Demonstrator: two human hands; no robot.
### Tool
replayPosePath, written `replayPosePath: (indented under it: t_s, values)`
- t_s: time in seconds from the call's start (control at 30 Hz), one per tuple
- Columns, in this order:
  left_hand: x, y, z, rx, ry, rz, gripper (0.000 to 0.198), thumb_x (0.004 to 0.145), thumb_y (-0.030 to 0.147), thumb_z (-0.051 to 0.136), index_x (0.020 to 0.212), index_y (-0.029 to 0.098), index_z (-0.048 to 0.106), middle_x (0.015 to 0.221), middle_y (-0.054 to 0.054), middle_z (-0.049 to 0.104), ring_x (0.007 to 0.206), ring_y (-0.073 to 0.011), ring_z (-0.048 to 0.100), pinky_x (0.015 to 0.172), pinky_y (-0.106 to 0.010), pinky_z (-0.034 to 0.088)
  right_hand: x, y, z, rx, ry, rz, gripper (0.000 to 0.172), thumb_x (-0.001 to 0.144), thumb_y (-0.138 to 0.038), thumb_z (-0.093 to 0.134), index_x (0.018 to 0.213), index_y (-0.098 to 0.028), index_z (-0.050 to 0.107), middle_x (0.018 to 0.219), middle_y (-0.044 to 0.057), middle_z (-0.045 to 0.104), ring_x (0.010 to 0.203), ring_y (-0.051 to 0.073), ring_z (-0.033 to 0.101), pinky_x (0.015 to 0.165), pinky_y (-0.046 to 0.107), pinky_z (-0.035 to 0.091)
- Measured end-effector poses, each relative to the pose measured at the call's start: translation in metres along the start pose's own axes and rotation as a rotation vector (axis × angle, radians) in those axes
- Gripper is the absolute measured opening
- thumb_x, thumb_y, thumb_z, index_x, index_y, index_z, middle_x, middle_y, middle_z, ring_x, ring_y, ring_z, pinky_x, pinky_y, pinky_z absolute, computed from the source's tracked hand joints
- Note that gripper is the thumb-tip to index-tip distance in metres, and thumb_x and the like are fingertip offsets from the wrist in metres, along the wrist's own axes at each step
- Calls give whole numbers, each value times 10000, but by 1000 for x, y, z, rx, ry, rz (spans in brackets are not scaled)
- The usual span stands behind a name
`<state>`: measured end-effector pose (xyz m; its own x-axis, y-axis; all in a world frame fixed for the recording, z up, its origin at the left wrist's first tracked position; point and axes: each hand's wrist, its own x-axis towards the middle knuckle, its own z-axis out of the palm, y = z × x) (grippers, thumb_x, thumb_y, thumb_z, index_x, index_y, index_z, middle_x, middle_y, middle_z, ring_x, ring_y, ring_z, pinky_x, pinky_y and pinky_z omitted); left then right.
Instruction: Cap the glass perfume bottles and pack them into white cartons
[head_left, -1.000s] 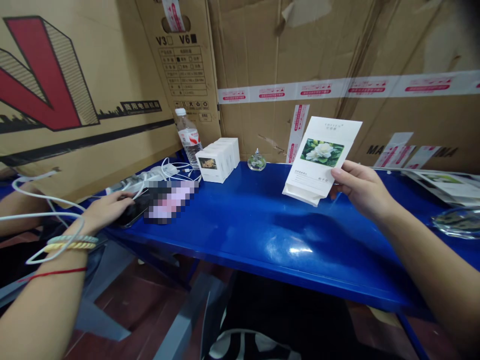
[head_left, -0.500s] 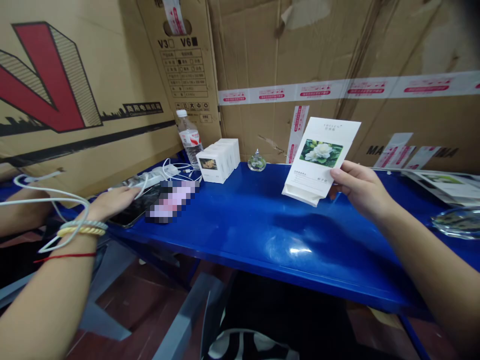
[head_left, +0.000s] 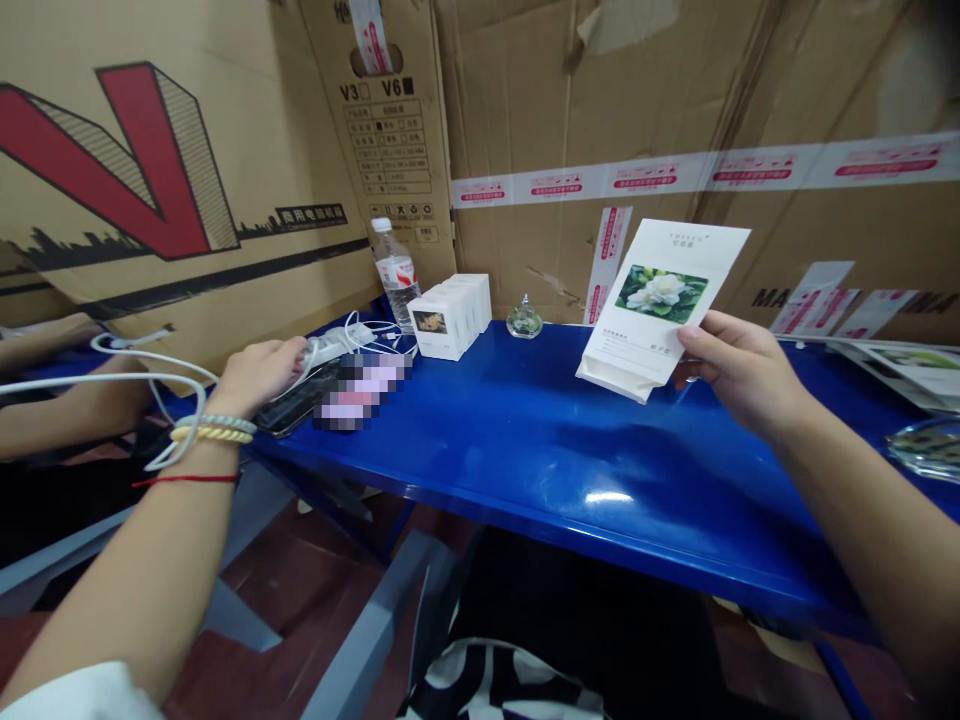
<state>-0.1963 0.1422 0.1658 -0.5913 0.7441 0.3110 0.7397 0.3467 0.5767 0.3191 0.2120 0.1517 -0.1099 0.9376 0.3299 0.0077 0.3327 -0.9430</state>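
Note:
My right hand grips a flattened white paper box by its right edge, thumb in front. The box is held tilted above the blue table, showing a white flower picture, with its flap at the bottom folded. My left hand has its fingers curled at the table's left end, a white cable at the fingertips; their undersides are hidden. Another loop of cable hangs over the left wrist. Beside that hand lie a dark phone, a partly blurred pink-purple item and a white power strip.
A row of small white boxes stands by a water bottle. Further right is a small glass bottle. Flat printed sheets and a glass dish lie at the right. Cardboard walls the back. Another person's arm is at left.
My left hand has risen slightly and its fingers have curled more. My right hand still holds the box in nearly the same pose. The whole view has shifted a little to the left.

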Motion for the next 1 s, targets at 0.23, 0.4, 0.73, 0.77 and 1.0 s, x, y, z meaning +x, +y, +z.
replayPosePath:
  t_s: [0.23, 0.4, 0.73, 0.77, 1.0]
  values:
    - [-100, 83, 37, -220, -100, 268, 325, 795, 465, 514, 635, 183, 538, 574, 39, 496, 606, -126, 448, 624, -264, 311, 3, 0, 0, -18, 17, 12, 481, 598, -525, 776, 874, -157, 635, 726, 25, 643, 546, 104, 556, 416, 212, 435]
    - [-131, 161, 72, -441, -190, 420, 298, 745, 491, 561, 804, 199, 579, 669, 18, 557, 637, -145, 493, 626, -273, 371, 7, 0, -4, 4, -5, -4, 506, 602, -584, 738, 838, -165, 584, 670, 8, 601, 552, 116, 548, 416, 226, 421]
    - [-118, 295, 157, -909, -610, 550, 503, 764, 604, 590, 990, 156, 622, 1024, -115, 692, 968, -259, 636, 842, -375, 509, 9, 5, -13, 50, -96, -41, 541, 630, -638, 713, 870, -172, 578, 675, -12, 580, 547, 100, 521, 427, 228, 418]
    - [-119, 299, 164, -981, -618, 549, 478, 761, 592, 601, 941, 150, 627, 985, -113, 699, 950, -258, 643, 835, -370, 516, 10, 5, -13, 49, -94, -40, 545, 619, -644, 719, 854, -175, 573, 670, -12, 579, 548, 101, 521, 425, 228, 418]
    - [-129, 289, 188, -1347, -696, 505, 557, 657, 401, 755, 1115, 159, 553, 1113, -120, 690, 1045, -271, 654, 899, -385, 537, 11, 5, -13, 4, -36, -57, 536, 656, -653, 699, 893, -189, 570, 663, -20, 553, 525, 84, 501, 403, 218, 406]
